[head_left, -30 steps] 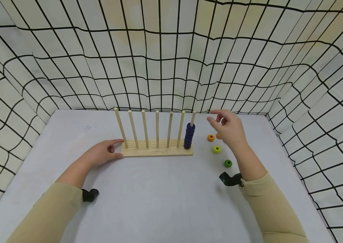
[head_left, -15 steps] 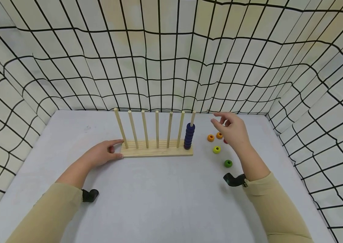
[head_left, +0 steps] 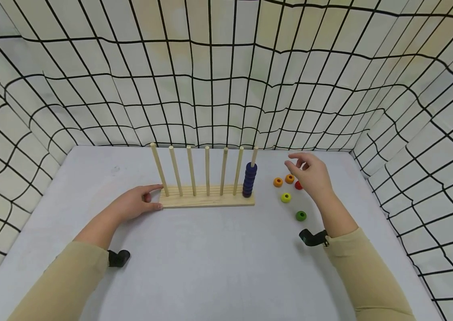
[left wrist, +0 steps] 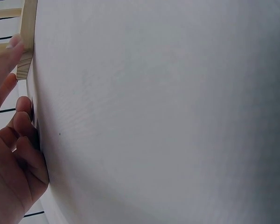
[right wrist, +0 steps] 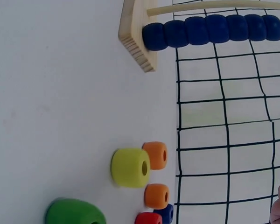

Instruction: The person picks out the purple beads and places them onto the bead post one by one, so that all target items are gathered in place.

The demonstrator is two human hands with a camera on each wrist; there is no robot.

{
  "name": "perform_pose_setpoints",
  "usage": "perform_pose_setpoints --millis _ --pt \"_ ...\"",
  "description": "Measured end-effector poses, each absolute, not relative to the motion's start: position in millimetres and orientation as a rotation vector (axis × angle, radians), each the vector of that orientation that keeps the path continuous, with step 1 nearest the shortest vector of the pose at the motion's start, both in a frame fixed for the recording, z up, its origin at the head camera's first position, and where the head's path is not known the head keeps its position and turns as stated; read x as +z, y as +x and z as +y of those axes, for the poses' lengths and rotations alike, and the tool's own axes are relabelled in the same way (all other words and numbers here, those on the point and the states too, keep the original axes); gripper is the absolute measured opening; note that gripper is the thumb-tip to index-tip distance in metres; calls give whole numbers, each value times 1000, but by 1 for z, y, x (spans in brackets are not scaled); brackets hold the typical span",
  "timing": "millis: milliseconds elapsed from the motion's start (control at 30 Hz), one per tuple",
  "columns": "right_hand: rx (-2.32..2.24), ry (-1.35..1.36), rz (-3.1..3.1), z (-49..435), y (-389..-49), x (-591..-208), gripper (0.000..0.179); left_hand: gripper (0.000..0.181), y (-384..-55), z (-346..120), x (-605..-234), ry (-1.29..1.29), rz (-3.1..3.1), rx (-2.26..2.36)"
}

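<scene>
A wooden peg stand [head_left: 208, 202] with a row of upright pegs stands at the middle of the table. Dark blue beads [head_left: 249, 179] are stacked on its rightmost peg; the right wrist view shows several. My left hand [head_left: 131, 203] holds the left end of its base between thumb and index finger, other fingers curled. My right hand [head_left: 312, 174] hovers over the loose beads with fingers loosely bent and nothing visible in them. Below it lie two orange beads [head_left: 277, 182], a yellow bead [head_left: 285, 197], a green bead [head_left: 301, 216] and a partly covered red bead [head_left: 298, 185].
In the right wrist view a loose blue bead [right wrist: 164, 213] shows behind the orange and red ones; the hand covers it in the head view. Black netting [head_left: 210, 80] over pale walls rises behind and at both sides of the white table [head_left: 210, 258].
My right hand has moved right and slightly toward me, away from the blue stack, uncovering an orange bead and part of the red one. My left hand and the peg stand have stayed put.
</scene>
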State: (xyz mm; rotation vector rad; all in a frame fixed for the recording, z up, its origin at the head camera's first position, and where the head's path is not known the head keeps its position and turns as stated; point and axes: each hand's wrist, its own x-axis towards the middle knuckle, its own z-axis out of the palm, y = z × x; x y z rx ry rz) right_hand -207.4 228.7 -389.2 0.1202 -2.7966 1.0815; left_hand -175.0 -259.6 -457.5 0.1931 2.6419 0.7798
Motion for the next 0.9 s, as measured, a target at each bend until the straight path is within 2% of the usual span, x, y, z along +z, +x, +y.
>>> perform_pose_setpoints --millis 900 --pt "958 -17 -2987 263 -223 -419 44 72 -173 -260 -457 198 2649 791"
